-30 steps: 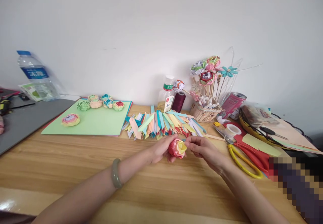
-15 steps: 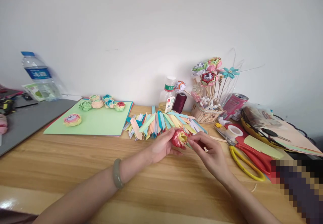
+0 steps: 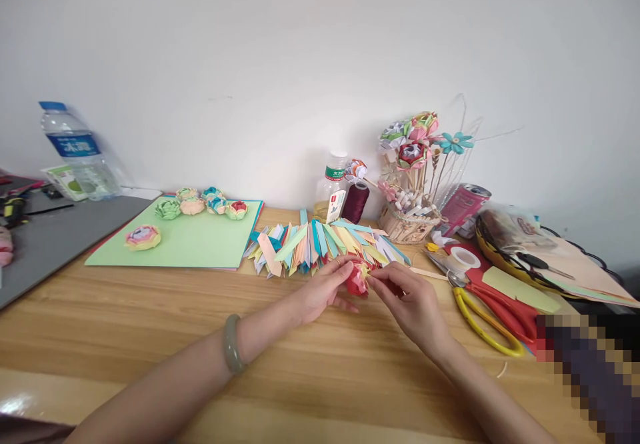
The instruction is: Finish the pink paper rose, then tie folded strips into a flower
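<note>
Paper flower (image 3: 357, 280) over wooden table (image 3: 280, 371), right by the folded paper strips (image 3: 313, 247)! Cupped in loosely curled left hand (image 3: 320, 294), and nipped at its yellow petals by right hand (image 3: 413, 297), pinched shut.

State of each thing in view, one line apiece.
left hand: holding the red flower
right hand: fingertips at its petals
blue-capped bottle: cap on
white-capped bottle: cap on, part full
thread spool: wound, standing
yellow-handled scissors: lying down, opening unclear
tape roll: lying flat
</note>
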{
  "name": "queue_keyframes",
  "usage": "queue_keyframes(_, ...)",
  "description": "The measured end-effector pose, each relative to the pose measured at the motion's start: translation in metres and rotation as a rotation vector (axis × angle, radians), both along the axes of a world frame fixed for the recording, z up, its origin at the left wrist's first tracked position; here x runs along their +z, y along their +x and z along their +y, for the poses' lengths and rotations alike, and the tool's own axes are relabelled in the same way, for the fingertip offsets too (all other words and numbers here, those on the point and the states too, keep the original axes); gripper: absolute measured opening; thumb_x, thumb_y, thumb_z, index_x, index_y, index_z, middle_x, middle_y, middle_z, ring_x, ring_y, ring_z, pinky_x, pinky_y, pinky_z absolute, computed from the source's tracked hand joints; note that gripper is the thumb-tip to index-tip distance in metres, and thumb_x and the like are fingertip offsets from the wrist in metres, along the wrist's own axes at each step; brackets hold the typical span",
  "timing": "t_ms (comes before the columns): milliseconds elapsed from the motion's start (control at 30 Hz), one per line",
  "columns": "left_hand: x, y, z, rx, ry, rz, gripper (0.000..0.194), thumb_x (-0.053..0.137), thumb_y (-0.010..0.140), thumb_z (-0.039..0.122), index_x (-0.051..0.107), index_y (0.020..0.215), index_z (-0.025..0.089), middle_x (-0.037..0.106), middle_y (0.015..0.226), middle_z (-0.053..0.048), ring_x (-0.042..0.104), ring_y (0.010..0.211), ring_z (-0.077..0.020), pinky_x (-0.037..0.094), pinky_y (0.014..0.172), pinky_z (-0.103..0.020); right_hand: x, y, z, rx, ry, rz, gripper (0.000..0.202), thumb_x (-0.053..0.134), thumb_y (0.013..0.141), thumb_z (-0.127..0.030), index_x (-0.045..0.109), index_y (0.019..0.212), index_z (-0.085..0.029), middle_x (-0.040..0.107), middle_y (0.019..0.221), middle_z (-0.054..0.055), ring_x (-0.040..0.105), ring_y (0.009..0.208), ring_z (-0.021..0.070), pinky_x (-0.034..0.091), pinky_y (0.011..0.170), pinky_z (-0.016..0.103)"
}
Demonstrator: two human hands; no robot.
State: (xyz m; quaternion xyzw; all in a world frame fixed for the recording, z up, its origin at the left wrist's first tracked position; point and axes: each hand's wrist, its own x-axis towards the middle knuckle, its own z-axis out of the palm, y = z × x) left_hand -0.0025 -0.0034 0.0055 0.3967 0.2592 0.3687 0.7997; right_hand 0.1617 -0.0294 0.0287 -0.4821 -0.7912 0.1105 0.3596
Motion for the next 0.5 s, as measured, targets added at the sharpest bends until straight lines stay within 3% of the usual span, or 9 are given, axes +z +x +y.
queue_keyframes(133,-0.0017,0.0008,0.0004,-0.018,-0.041,-0.005,0.036,0.053,0.077,0.041,0.047,0.106,0.021,0.057,0.079,-0.002,0.060,0.067,-0.0135,0.051,0.052,-0.025,-0.0030,0.0020,-0.0011,-0.058,0.121,-0.135,0.020,0.043,0.086,-0.026,0.061,0.082,-0.018,0.060,0.075,0.006,0.056,0.066,0.0153,0.042,0.060,0.026)
queue_keyframes(300,-0.0032,0.0008,0.0009,-0.051,-0.045,0.009,0.038,0.054,0.075,0.045,0.046,0.104,0.021,0.059,0.076,-0.002,0.060,0.062,-0.0126,0.050,0.051,-0.024,-0.0004,0.0029,-0.0002,-0.052,0.061,-0.189,0.022,0.041,0.086,-0.026,0.061,0.082,-0.018,0.061,0.075,0.006,0.056,0.065,0.0151,0.041,0.058,0.025)
queue_keyframes(500,-0.0058,0.0009,0.0019,-0.070,-0.031,0.023,0.033,0.054,0.075,0.044,0.047,0.097,0.020,0.059,0.078,-0.003,0.061,0.062,-0.0126,0.050,0.051,-0.024,-0.0028,0.0048,-0.0008,-0.128,0.255,-0.445,0.024,0.042,0.086,-0.026,0.062,0.076,-0.017,0.062,0.070,0.005,0.056,0.061,0.0135,0.035,0.054,0.024)
